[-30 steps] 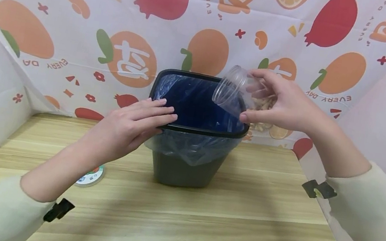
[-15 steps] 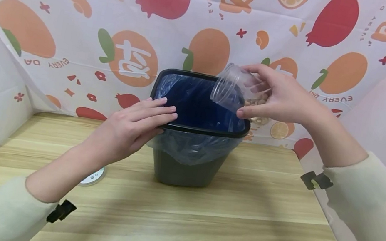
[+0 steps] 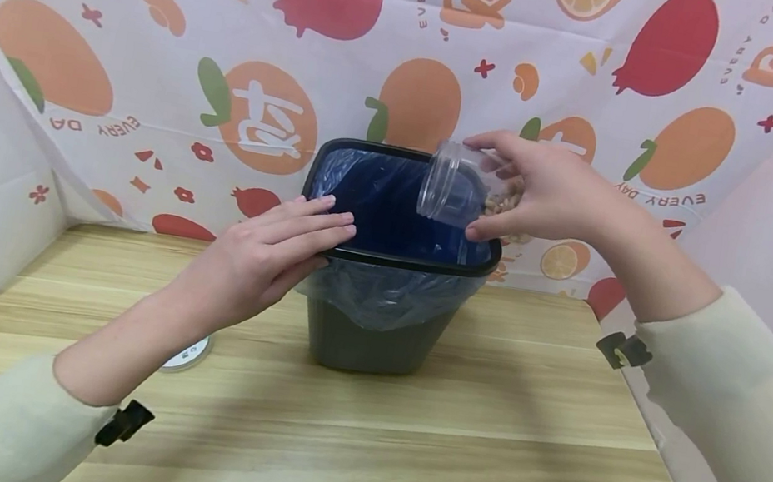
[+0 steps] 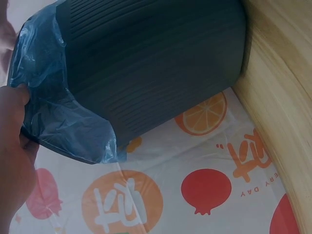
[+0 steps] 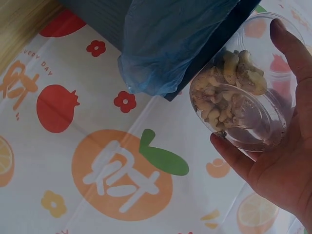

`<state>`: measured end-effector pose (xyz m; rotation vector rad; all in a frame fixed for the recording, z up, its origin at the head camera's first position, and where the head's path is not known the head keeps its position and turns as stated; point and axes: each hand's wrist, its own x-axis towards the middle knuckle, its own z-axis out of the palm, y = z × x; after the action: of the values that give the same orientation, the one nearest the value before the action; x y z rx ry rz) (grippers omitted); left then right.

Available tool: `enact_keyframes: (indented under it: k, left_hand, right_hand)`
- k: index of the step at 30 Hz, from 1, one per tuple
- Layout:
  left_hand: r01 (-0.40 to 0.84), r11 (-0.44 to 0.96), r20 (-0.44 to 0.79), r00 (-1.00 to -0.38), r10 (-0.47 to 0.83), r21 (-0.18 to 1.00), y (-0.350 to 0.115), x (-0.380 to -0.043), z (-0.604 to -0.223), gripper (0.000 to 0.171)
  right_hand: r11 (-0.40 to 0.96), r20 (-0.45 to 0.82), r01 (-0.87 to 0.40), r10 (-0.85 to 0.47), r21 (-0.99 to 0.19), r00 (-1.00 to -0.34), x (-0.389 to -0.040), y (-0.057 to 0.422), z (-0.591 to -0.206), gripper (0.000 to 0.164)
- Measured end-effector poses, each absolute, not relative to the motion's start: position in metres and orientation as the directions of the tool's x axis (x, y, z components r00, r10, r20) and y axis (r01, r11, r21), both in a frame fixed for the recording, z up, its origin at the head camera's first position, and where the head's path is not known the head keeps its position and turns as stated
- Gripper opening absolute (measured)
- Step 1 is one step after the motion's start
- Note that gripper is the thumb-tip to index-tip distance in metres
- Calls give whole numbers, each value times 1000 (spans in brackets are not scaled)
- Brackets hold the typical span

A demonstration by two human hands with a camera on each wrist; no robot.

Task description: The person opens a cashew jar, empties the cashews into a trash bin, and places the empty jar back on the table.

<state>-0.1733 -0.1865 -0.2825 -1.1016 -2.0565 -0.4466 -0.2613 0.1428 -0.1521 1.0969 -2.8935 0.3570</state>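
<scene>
A dark trash can [image 3: 371, 340] lined with a clear bluish plastic bag [image 3: 385, 296] stands near the table's back. My left hand [image 3: 255, 254] holds its front left rim, fingers laid over the edge and thumb outside against the bag, as the left wrist view shows. With its thumb and fingers, my right hand [image 3: 554, 192] grips a clear plastic jar [image 3: 451, 188] on its side over the can's right rim. The jar's mouth faces left above the opening. Pale curved pieces like nuts [image 5: 219, 102] lie toward the jar's bottom. The can's inside bottom is too dark to see.
A round flat lid [image 3: 190, 353] with a printed label lies on the wooden table [image 3: 360, 456], partly hidden by the left forearm. Fruit-print cloth [image 3: 405, 25] hangs close behind the trash can, with pale sheets at both sides.
My right hand has shifted slightly left, and the jar has tipped from bottom-low to nearly level, its mouth turning toward the left. The left hand keeps its place on the rim.
</scene>
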Motion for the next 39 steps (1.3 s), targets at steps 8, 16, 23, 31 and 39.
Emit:
enact_keyframes:
  k: [8, 16, 23, 31, 39]
  left_hand:
    - [831, 554, 771, -325, 548, -43, -185, -175, -282, 57]
    - [829, 559, 769, -341, 541, -26, -186, -176, -284, 54]
    - [839, 544, 785, -324, 528, -20, -184, -176, -285, 56]
    - [838, 545, 784, -324, 530, -22, -182, -176, -286, 56]
    - [837, 546, 787, -316, 530, -32, -181, -175, -284, 55]
  right_hand:
    - [729, 90, -671, -665, -136, -741, -263, 137, -149, 101]
    - [751, 87, -657, -652, -63, -754, -262, 130, -147, 99]
    - [759, 69, -651, -650, 4, -757, -261, 125, -146, 94]
    - [760, 68, -649, -650, 40, -757, -260, 124, -146, 94]
    - [755, 86, -652, -655, 70, -750, -260, 120, -145, 93]
